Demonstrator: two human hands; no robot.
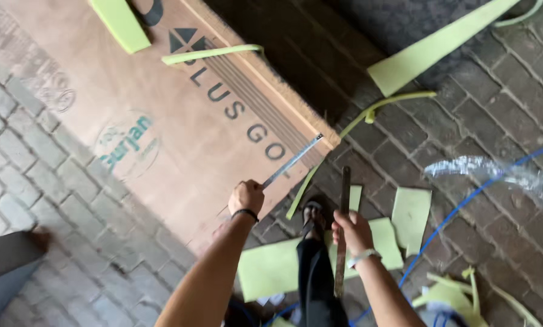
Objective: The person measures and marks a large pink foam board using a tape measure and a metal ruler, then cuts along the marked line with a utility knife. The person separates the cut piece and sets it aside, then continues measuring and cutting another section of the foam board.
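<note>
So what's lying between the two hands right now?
In the head view, a dark-trousered leg and sandalled foot lie between left hand and right hand, over brick paving.

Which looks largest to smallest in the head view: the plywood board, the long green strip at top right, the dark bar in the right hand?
1. plywood board
2. long green strip
3. dark bar, though nearer the camera, so unsure.

Matt brown plywood sheet [162, 121] lies on rough brick paving [495, 109], with soft green foam scraps [411, 218] beside the plywood's corner and dull metal strips [343, 230] nearby.
</note>
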